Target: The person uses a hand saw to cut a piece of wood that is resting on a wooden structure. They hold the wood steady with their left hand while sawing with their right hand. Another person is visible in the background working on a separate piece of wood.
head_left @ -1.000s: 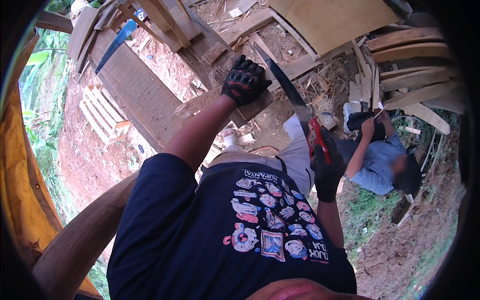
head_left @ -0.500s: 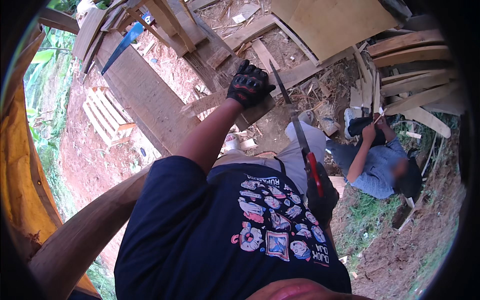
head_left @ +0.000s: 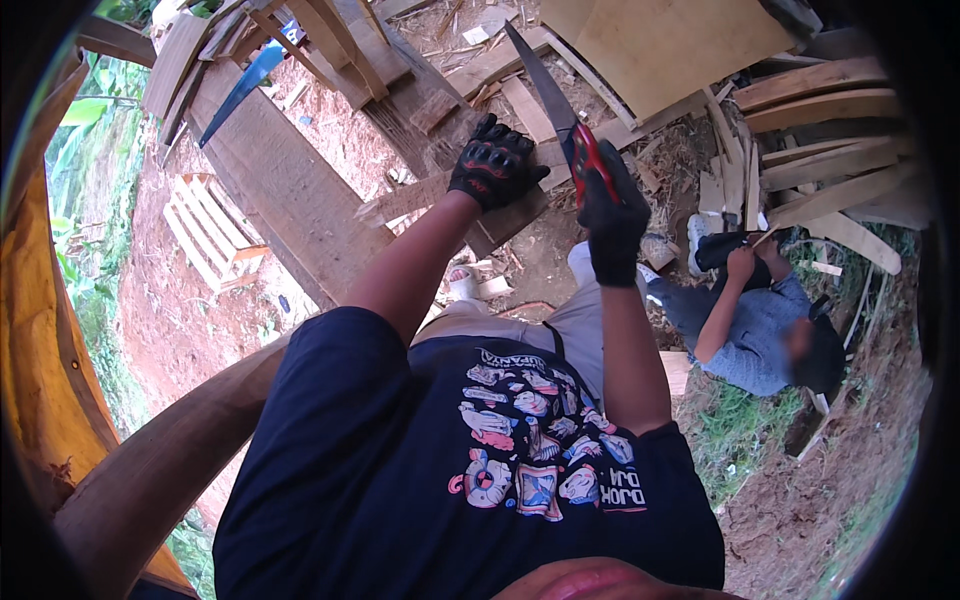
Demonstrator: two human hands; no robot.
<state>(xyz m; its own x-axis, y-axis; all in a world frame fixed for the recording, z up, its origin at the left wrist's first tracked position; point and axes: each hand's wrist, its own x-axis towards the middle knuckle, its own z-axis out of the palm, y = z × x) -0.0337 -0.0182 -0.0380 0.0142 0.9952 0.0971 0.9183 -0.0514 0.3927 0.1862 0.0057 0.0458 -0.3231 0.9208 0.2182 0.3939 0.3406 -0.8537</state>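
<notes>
My left hand (head_left: 497, 165), in a black glove with red trim, is closed over a long thin wooden board (head_left: 405, 200) and presses it down on the bench plank (head_left: 405, 110). In my right hand (head_left: 612, 215), also gloved in black, is the red handle of a handsaw (head_left: 545, 80). Its dark blade points away from me, up and to the left, and crosses the board just right of my left hand. Whether the teeth touch the wood I cannot tell.
A second saw with a blue blade (head_left: 240, 98) lies on a wide plank (head_left: 290, 190) at the left. A slatted wooden piece (head_left: 212, 235) stands on the ground. At the right a person (head_left: 755, 320) sits low near stacked curved boards (head_left: 830, 105). A plywood sheet (head_left: 670, 55) lies ahead.
My right hand has moved forward from beside my body, carrying the saw away from me across the board. My left hand stays nearly where it was.
</notes>
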